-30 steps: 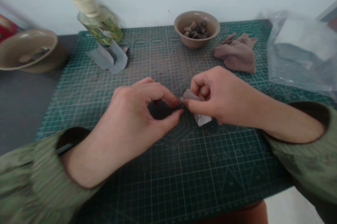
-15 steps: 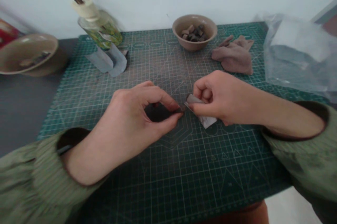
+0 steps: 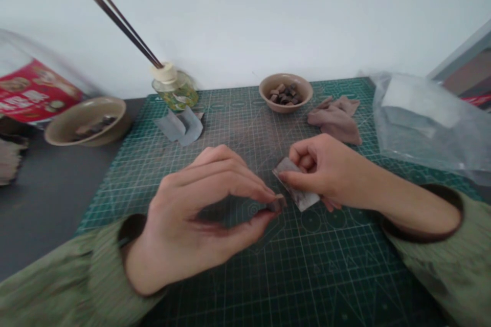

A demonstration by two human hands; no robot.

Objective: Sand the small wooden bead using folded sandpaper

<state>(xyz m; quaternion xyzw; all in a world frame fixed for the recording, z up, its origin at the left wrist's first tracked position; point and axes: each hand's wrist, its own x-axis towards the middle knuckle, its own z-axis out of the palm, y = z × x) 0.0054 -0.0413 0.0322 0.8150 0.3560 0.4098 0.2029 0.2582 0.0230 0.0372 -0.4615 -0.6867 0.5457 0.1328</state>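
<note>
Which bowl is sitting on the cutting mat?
The bowl at the far edge of the green cutting mat; the other bowl sits off the mat, on the grey surface to the left.

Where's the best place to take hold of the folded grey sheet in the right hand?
Probably its free lower end, coming from the near side. The right hand covers the upper end of the folded grey sheet, while the lower end sticks out past the fingers. It is thin and flat, so a pinch across its faces should suit.
</note>
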